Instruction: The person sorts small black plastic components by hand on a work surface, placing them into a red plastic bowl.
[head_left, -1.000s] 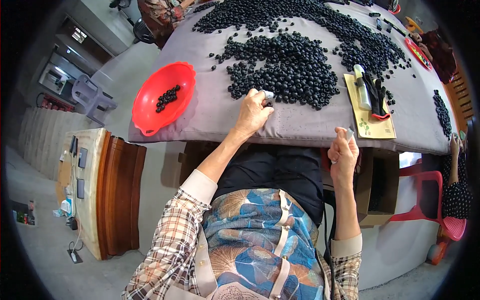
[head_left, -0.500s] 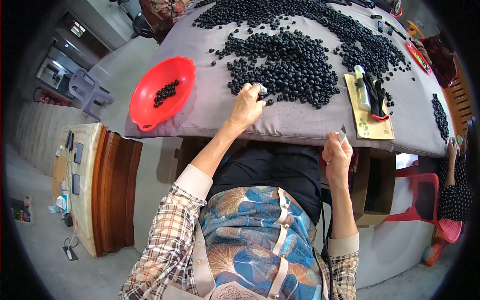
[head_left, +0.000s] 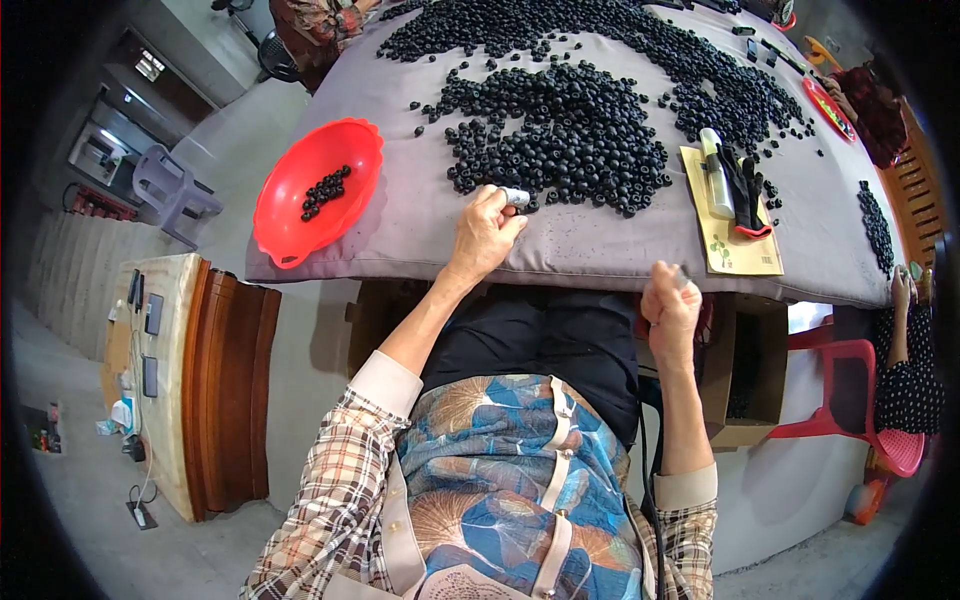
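My left hand (head_left: 486,234) is closed in a pinch over the table's near edge, a silvery-white wrap (head_left: 515,196) around a finger. One black bead-like piece lies beside that fingertip; whether anything is pinched is hidden. Just beyond spreads a pile of small black round pieces (head_left: 590,135), some showing a hole. My right hand (head_left: 670,305), lower and to the right at the table edge, is curled around a small craft knife (head_left: 682,274), its blade blurred now. To the left, a red scalloped bowl (head_left: 285,215) holds a small cluster of the black pieces.
A yellow card (head_left: 745,258) on the right carries a clear tube (head_left: 716,180) and a black glove (head_left: 746,200). More black pieces cover the far side of the grey cloth (head_left: 400,215). Other people sit around the table. A cardboard box (head_left: 750,380) stands below its right edge.
My left hand has drawn slightly back toward me from the pile, turning so the wrapped finger shows more. The right hand has turned, and the clearly seen blade is now blurred.
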